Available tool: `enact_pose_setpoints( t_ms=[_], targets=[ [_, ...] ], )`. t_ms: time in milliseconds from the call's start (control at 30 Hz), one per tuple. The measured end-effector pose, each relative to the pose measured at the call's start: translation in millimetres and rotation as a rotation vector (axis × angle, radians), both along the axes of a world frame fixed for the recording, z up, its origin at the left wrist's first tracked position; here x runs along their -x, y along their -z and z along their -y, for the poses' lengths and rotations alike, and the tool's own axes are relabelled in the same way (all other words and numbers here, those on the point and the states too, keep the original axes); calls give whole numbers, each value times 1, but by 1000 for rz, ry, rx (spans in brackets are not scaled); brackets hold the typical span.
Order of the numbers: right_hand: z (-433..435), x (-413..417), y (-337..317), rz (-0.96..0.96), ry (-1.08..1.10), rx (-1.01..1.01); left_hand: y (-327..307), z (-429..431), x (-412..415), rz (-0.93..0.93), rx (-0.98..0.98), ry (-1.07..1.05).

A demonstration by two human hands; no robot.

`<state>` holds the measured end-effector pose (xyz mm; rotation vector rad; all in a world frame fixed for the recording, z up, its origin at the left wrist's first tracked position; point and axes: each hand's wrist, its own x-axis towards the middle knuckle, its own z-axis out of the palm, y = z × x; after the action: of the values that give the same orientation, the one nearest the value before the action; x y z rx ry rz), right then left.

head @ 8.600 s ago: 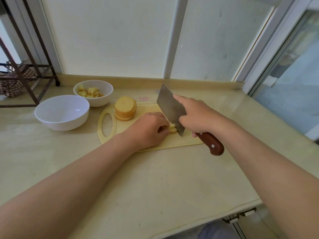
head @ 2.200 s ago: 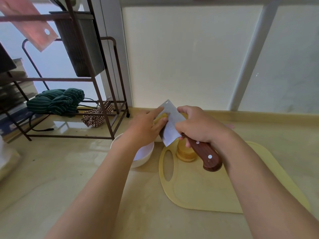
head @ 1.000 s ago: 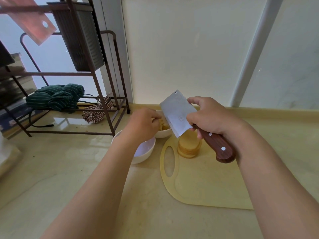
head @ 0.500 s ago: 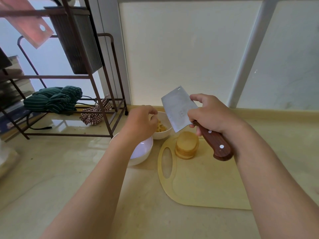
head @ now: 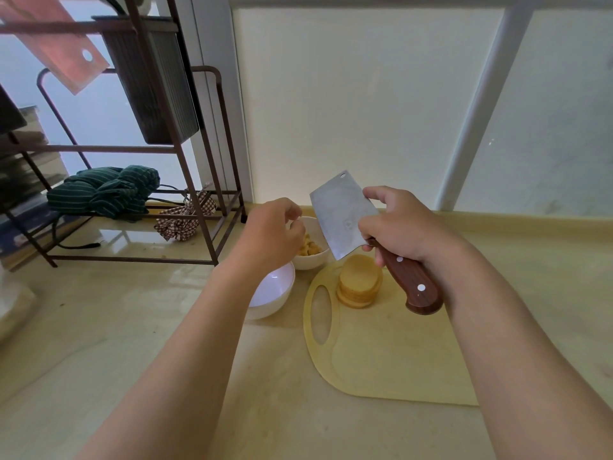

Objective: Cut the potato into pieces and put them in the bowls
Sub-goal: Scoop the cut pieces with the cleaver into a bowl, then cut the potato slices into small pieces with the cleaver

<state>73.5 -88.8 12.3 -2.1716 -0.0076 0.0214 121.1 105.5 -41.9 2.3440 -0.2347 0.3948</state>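
A stack of round potato slices (head: 360,285) stands on the yellow cutting board (head: 391,353) near its handle hole. My right hand (head: 403,227) grips a cleaver (head: 341,215) by its wooden handle, blade raised and tilted above the slices. My left hand (head: 273,235) hovers over the small white bowl (head: 310,260) that holds potato cubes (head: 308,248); its fingers are loosely curled and I see nothing in them. A larger white bowl (head: 272,292) sits just in front, partly hidden by my left forearm.
A brown metal rack (head: 205,207) stands at the back left, with a green striped cloth (head: 106,189) and a checked cloth (head: 184,217) on its lower shelf. A dark bin (head: 152,81) hangs on it. The beige counter runs to a wall.
My left hand has pulled back from the cleaver blade and now hangs over the small bowl. The cleaver has lifted and tilted up, and the potato stack has come into view.
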Motion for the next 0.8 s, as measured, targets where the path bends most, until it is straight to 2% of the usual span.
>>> enact_pose_setpoints(
  t_ms=[533,800],
  targets=[
    [6,1,-2,0,-3,52,-4,4,4,21,-28,5],
    [55,34,-16,34,118,-159,-18,34,22,76,-93,100]
  ],
)
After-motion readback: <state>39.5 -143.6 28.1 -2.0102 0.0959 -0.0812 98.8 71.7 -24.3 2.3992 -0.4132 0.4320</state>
